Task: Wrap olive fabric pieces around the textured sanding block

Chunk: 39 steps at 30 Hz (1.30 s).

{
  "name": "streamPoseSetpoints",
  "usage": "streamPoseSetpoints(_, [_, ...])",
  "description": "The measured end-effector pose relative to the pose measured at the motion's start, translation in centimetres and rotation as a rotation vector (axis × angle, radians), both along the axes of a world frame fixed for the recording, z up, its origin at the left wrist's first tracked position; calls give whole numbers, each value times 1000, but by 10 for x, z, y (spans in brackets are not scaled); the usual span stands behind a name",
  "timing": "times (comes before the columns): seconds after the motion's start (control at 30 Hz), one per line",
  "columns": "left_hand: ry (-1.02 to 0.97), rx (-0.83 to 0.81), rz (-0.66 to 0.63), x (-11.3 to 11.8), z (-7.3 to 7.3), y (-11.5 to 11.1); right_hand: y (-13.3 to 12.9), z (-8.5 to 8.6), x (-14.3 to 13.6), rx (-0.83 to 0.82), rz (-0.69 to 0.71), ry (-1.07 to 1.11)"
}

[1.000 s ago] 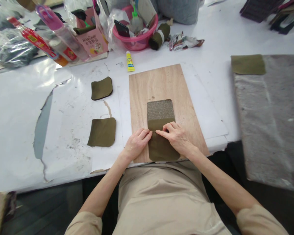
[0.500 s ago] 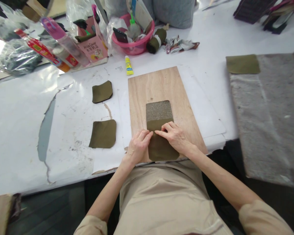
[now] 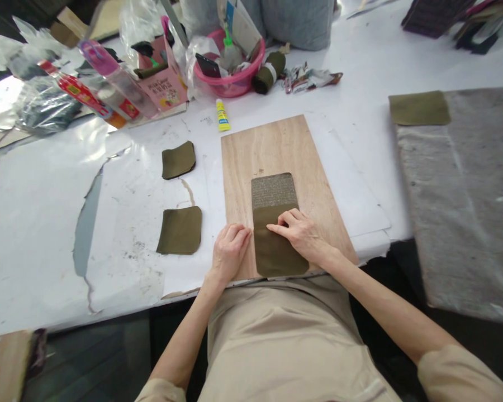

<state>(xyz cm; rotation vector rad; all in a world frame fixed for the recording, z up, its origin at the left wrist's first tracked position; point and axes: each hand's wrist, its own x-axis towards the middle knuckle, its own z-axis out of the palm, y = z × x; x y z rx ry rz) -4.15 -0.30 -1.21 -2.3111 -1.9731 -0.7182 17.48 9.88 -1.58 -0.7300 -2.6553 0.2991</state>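
Observation:
An olive-green fabric piece (image 3: 280, 254) lies flat on a wooden board (image 3: 268, 139) in front of me, with a speckled grey-brown textured strip (image 3: 274, 191) showing at its far end. My right hand (image 3: 299, 231) rests on the fabric's right part, one digit stretched across the cloth and the others bent, apart from it. Just off the fabric's left edge, over the board, is my left hand (image 3: 230, 248). Its fingers are pinched together; what is in them, if anything, is too small to see. Two olive fabric stacks, a far one (image 3: 179, 159) and a near one (image 3: 179, 230), lie to the left.
Beyond the board is a yellow glue tube (image 3: 222, 115). Farther back stand a pink basket (image 3: 228, 86) of odds and ends, a pink box (image 3: 167, 89) and bottles. A grey fibrous slab (image 3: 465, 195) bearing an olive piece (image 3: 420, 108) sits at right.
My left hand has drawn away leftward, from the fabric to beside its left edge. My right hand stays nearly in place on the cloth. The view has shifted slightly.

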Motion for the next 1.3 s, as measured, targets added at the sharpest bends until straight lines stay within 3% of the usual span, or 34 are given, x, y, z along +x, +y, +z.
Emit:
streamPoseSetpoints(0.33, [108,28,-100,33,-7,5,3,1,2,-61,26,32])
streamPoseSetpoints(0.67, [111,-34,-84,30,-11,4,22,-3,18,-198,72,141])
streamPoseSetpoints(1.07, [307,-124,-153,28,-3,7,18,-4,22,-104,79,65])
streamPoseSetpoints(1.3, [320,-189,-209,31,5,10,17,-6,24,-85,62,69])
